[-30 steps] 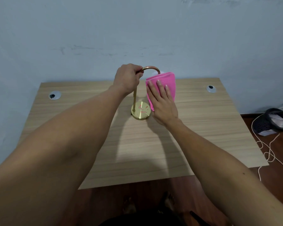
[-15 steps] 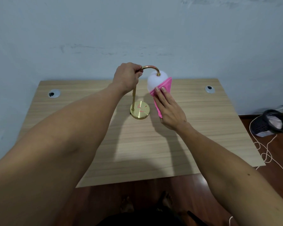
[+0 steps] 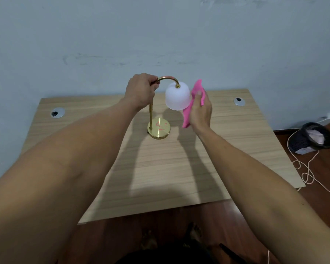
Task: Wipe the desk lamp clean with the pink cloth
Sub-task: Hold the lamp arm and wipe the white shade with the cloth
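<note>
A brass desk lamp stands upright on the wooden table (image 3: pixel 179 168). Its round base (image 3: pixel 159 128) carries red marks, and its white shade (image 3: pixel 177 98) hangs from a curved neck. My left hand (image 3: pixel 140 90) is closed around the top of the stem where the neck bends. My right hand (image 3: pixel 200 111) holds the pink cloth (image 3: pixel 195 90) against the right side of the shade. The cloth hangs down below the shade's rim and sticks up above my fingers.
Two grey cable grommets sit in the table's far corners, one on the left (image 3: pixel 57 112) and one on the right (image 3: pixel 239 101). On the floor to the right are a dark mesh basket (image 3: pixel 312 138) and a loose white cord (image 3: pixel 309 172). A pale wall stands behind the table.
My right hand has carried the pink cloth from the front of the shade round to its right side, uncovering the white shade. My left hand has kept its grip on the stem.
</note>
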Tool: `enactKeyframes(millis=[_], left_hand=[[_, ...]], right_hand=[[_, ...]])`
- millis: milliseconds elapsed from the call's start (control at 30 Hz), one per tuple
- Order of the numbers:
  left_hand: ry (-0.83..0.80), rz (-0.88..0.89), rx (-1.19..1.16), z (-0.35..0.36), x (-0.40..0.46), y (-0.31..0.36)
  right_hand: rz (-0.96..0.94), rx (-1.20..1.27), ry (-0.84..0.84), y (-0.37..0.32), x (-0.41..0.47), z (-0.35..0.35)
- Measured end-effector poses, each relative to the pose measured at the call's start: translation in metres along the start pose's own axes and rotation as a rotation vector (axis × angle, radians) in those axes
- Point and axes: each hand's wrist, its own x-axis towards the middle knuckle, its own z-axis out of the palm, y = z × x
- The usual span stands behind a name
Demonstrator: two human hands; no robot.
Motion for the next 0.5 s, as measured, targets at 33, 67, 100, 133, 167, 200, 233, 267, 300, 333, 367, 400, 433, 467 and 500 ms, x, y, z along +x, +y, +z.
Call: enactKeyframes(millis=[33,67,100,133,167,200,233,267,300,333,367,400,433,467,500], left_hand=[[0.001,0.001,0.001,-0.001,0.000,0.000],[0.003,0.003,0.005,-0.001,0.000,0.001],[0.005,0.005,0.008,-0.001,-0.001,0.001],[0.007,0.007,0.008,-0.001,-0.001,0.001],[0.008,0.008,0.008,-0.001,-0.002,0.002],[0.008,0.009,0.006,-0.001,-0.002,0.003],[0.005,0.008,0.004,-0.002,-0.002,0.003],[0.005,0.006,0.002,-0.002,-0.002,0.003],[0.006,0.002,0.001,-0.002,-0.002,0.003],[0.007,-0.001,0.002,-0.002,-0.002,0.003],[0.005,-0.003,0.002,-0.002,-0.002,0.003],[0.004,-0.003,0.001,-0.002,-0.002,0.004],[0.002,-0.003,0.001,-0.002,-0.003,0.004],[0.002,0.001,0.004,-0.002,-0.003,0.004],[0.003,0.005,0.009,-0.002,-0.003,0.004]], right_hand=[[-0.065,-0.008,-0.061,-0.003,-0.006,0.007],[-0.158,-0.067,-0.111,0.001,-0.009,0.015],[-0.226,-0.129,-0.149,0.007,-0.013,0.024],[-0.268,-0.184,-0.169,0.018,-0.017,0.032],[-0.277,-0.218,-0.172,0.029,-0.020,0.039],[-0.264,-0.223,-0.171,0.033,-0.026,0.043],[-0.238,-0.218,-0.165,0.040,-0.029,0.046],[-0.227,-0.215,-0.164,0.047,-0.034,0.046],[-0.243,-0.224,-0.162,0.052,-0.039,0.042],[-0.259,-0.240,-0.169,0.057,-0.043,0.038],[-0.254,-0.250,-0.189,0.061,-0.047,0.033],[-0.185,-0.251,-0.202,0.063,-0.049,0.028],[-0.067,-0.239,-0.183,0.063,-0.049,0.025],[0.097,-0.202,-0.114,0.061,-0.046,0.022],[0.259,-0.136,-0.022,0.058,-0.039,0.019]])
